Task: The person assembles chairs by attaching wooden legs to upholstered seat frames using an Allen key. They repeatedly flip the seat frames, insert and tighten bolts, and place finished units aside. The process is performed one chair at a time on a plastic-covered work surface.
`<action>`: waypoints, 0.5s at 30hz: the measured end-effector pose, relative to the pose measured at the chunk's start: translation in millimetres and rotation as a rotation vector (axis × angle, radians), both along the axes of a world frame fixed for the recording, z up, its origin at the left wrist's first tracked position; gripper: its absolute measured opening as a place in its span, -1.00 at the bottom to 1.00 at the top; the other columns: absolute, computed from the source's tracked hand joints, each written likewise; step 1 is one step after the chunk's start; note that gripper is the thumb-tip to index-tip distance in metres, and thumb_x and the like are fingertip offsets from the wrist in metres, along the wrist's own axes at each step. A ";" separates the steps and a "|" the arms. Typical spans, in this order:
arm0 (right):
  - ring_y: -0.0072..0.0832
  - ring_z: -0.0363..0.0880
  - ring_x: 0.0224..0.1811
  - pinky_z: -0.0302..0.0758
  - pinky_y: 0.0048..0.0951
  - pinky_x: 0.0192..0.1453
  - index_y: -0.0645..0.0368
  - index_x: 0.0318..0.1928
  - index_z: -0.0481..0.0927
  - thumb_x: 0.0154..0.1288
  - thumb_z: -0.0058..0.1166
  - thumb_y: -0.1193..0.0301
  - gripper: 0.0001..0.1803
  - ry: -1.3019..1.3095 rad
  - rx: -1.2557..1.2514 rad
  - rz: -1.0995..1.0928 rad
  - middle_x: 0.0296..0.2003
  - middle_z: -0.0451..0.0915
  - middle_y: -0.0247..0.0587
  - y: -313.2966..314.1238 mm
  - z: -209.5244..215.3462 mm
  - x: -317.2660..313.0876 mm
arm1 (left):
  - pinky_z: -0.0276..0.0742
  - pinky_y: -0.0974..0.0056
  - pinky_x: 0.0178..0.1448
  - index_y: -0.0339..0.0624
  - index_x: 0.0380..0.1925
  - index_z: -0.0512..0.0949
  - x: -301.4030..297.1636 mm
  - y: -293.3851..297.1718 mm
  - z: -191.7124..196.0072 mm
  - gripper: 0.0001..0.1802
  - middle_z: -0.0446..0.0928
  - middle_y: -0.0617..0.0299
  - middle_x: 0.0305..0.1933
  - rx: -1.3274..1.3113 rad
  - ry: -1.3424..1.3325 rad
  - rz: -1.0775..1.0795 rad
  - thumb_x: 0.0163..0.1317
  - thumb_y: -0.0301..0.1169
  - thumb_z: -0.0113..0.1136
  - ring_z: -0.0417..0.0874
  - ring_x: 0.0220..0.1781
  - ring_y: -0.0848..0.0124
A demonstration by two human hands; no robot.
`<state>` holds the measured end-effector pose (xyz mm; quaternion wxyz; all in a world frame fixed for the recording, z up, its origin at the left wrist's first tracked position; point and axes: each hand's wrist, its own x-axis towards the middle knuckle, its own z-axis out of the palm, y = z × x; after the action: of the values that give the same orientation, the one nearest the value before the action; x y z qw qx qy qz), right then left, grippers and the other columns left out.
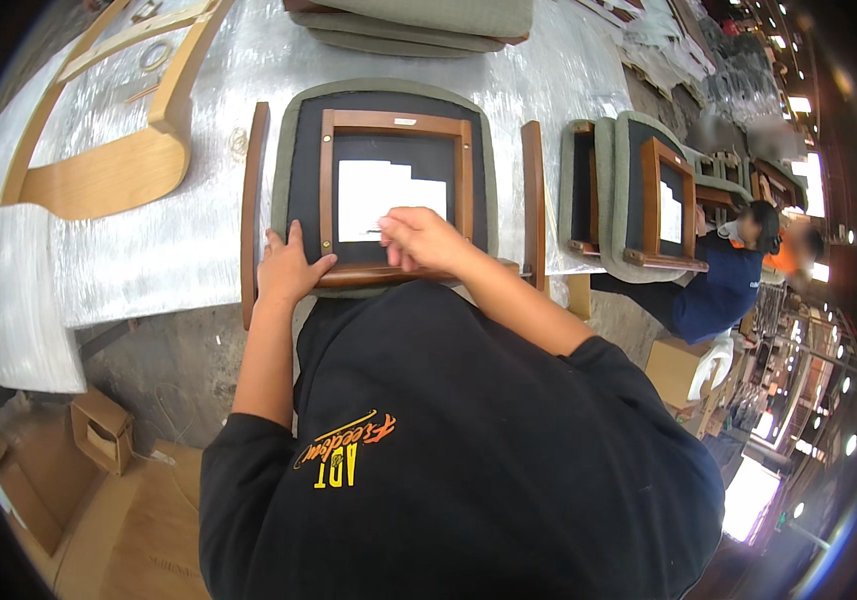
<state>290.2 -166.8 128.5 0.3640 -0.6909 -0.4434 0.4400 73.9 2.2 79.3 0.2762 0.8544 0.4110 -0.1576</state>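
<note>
In front of me lies an upholstered chair seat [309, 120] with green-grey edging, its black underside up. A brown wooden frame [463, 160] and white paper sheets [373, 200] lie on that underside. My left hand [288, 268] rests spread at the near left corner, its thumb by the frame and its fingers near a brown wooden bar [255, 180]. Over the papers, my right hand [418, 240] is closed in a pinch on a small, thin, dark piece [373, 232], too small to name. A second upright bar [533, 190] stands right of the seat.
Stacked green-grey cushions [418, 25] lie at the far side of the plastic-covered table [218, 150]. A pale wooden chair frame [118, 180] is at left. More padded seats [628, 190] stand at right, beside a person in dark blue [718, 290]. Cardboard boxes [103, 430] are on the floor.
</note>
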 end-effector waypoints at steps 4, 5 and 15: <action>-0.58 0.56 -0.61 0.53 -0.48 -0.50 0.17 -0.24 0.58 0.73 -0.08 0.12 -0.57 0.346 -0.315 -0.058 -0.54 0.65 -0.28 50.1 -18.0 -29.3 | 0.57 -0.07 0.43 -0.15 0.58 0.30 3.7 8.2 6.5 0.14 0.16 -0.58 0.58 -0.084 0.020 0.023 0.13 0.25 0.51 0.46 0.52 -0.27; -0.57 0.56 -0.62 0.53 -0.48 -0.50 0.17 -0.25 0.58 0.73 -0.08 0.12 -0.57 0.335 -0.320 -0.055 -0.54 0.65 -0.28 56.2 -20.3 -34.7 | 0.57 -0.06 0.44 -0.15 0.57 0.32 2.2 8.8 7.4 0.14 0.17 -0.58 0.58 -0.084 0.012 0.024 0.12 0.25 0.52 0.46 0.52 -0.27; -0.58 0.53 -0.64 0.50 -0.44 -0.49 0.24 -0.26 0.65 0.69 0.01 0.17 -0.58 -0.364 0.135 0.245 -0.57 0.64 -0.29 73.8 20.4 -71.9 | 0.50 -0.20 0.47 -0.16 0.70 0.00 14.7 8.6 -11.9 0.39 -0.02 -0.70 0.61 -0.038 0.118 -0.021 0.08 0.41 0.41 0.36 0.51 -0.54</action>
<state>218.3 -93.1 148.9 0.2673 -0.6739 -0.6109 0.3181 88.7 10.8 67.4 0.2661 0.8424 0.4147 -0.2184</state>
